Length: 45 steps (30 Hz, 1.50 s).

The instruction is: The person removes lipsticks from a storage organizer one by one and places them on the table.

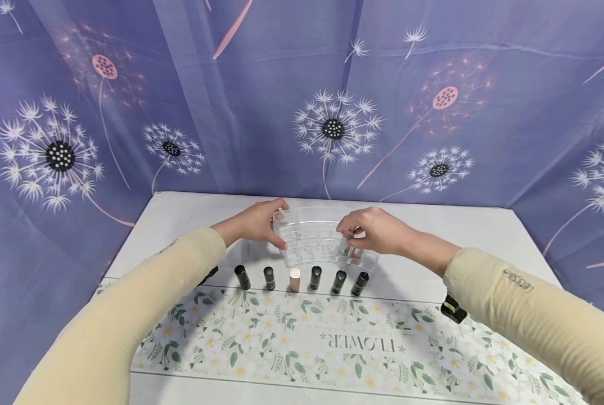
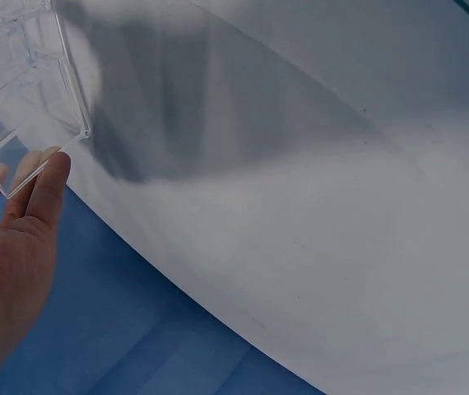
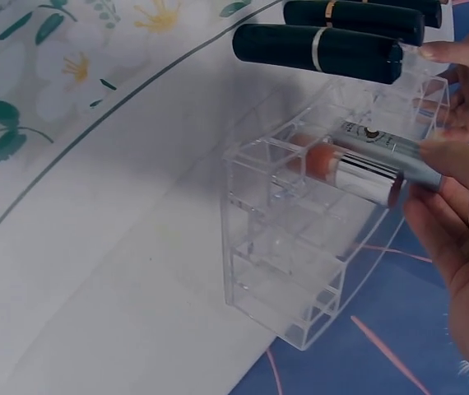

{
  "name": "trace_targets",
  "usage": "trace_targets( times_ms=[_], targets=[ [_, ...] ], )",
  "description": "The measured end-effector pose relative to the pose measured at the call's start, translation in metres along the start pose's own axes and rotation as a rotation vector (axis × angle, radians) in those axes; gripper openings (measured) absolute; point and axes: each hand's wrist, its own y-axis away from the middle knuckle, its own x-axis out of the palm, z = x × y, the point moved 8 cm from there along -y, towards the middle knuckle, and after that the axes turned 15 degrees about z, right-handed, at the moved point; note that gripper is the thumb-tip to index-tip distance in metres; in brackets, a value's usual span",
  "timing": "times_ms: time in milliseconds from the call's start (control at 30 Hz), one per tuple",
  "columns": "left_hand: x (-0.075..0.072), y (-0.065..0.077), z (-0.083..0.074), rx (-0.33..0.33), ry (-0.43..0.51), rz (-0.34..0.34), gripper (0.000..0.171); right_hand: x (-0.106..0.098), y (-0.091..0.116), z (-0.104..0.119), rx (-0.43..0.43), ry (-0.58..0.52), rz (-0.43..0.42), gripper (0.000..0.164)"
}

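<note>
A clear tiered lipstick organizer (image 1: 309, 260) stands on the white table. My left hand (image 1: 259, 222) grips its left end, thumb at the front and fingers at the back; in the left wrist view the fingers (image 2: 47, 188) lie against its clear edge. My right hand (image 1: 381, 229) pinches the end of a silver lipstick tube (image 3: 395, 158) at the organizer's right part. Beside that tube, a lipstick with a reddish-orange section and a silver band (image 3: 362, 178) sits in a compartment. Whether the silver tube rests on the compartment's floor is hidden.
In front of the organizer stands a row of several lipsticks, mostly black like the rightmost one (image 1: 360, 283), with one pink tube with a pale cap (image 1: 294, 280) among them. A flower-printed mat (image 1: 261, 349) covers the table's front. A purple dandelion curtain (image 1: 261, 124) hangs behind.
</note>
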Motion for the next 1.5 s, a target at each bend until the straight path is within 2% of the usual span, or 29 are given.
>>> trace_targets(
  times_ms=[433,800,1233,1500],
  targets=[
    [0.001,0.002,-0.001,-0.003,-0.014,-0.002,0.093,-0.021,0.007,0.011,0.041,0.001,-0.025,0.026],
    [0.0,0.002,-0.003,0.003,-0.017,-0.003,0.093,-0.039,0.016,0.022,0.015,0.028,-0.066,0.026],
    [0.001,0.001,-0.003,0.0,-0.018,-0.002,0.093,-0.052,0.04,0.033,0.029,0.042,-0.07,0.031],
    [0.001,0.001,-0.002,-0.008,-0.018,-0.004,0.092,-0.053,0.055,0.032,0.058,0.051,-0.063,0.035]
  ],
)
